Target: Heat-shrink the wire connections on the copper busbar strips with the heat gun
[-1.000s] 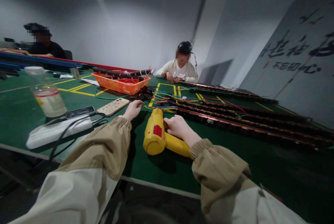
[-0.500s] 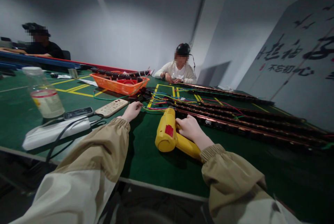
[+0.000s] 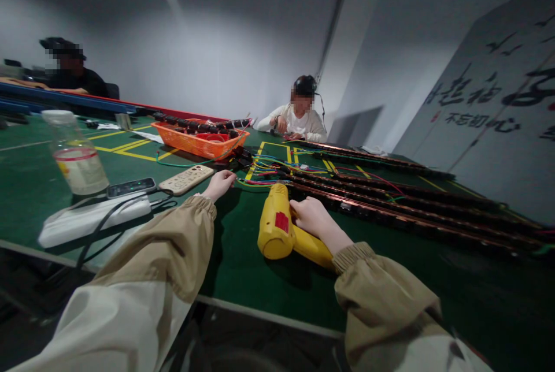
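Observation:
A yellow heat gun (image 3: 276,227) with a red label lies in the grip of my right hand (image 3: 315,219), its nozzle pointing away from me toward a bundle of coloured wires (image 3: 266,178). The wires run from the near ends of long dark strips with copper edges (image 3: 359,204). At the left end of this bundle, my left hand (image 3: 220,185) is closed in a pinch on the wires' tips. The exact wire between its fingertips is too small to make out.
An orange basket (image 3: 197,142) holds dark parts. On the left are a bottle (image 3: 78,158), a phone (image 3: 130,188), a beige case (image 3: 186,180) and a white power strip (image 3: 95,219) with black cables. One person (image 3: 299,115) sits opposite, another (image 3: 73,74) far left.
The heat gun's nozzle has dropped slightly toward me. My left hand keeps its place at the wires. The person opposite has shifted a hand.

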Tool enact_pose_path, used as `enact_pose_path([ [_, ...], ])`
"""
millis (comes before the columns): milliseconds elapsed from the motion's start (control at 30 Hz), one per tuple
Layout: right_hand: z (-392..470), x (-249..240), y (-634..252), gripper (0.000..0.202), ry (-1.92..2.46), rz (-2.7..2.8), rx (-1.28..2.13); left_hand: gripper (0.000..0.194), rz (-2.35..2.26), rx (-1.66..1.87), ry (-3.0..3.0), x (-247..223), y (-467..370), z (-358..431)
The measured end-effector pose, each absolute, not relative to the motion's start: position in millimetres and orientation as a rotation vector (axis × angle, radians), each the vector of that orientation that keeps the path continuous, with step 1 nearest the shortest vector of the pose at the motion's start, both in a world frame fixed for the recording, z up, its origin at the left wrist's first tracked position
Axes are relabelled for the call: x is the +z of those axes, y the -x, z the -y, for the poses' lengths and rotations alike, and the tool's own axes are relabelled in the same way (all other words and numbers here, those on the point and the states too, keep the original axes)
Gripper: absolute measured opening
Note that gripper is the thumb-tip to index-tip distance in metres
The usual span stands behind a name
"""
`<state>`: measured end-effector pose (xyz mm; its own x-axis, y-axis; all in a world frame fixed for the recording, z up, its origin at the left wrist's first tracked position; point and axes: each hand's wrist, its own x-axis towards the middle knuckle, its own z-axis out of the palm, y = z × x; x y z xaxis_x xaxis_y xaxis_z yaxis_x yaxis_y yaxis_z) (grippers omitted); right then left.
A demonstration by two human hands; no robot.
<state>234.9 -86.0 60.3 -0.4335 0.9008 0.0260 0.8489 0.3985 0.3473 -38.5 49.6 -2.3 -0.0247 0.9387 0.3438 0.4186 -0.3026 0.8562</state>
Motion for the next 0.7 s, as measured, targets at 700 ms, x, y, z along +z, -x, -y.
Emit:
enact_pose_path([
  [700, 80, 60, -152, 0.032, -1.335, -2.653, 0.485, 0.024, -1.448, 1.321, -1.853, -4, 40, -52],
])
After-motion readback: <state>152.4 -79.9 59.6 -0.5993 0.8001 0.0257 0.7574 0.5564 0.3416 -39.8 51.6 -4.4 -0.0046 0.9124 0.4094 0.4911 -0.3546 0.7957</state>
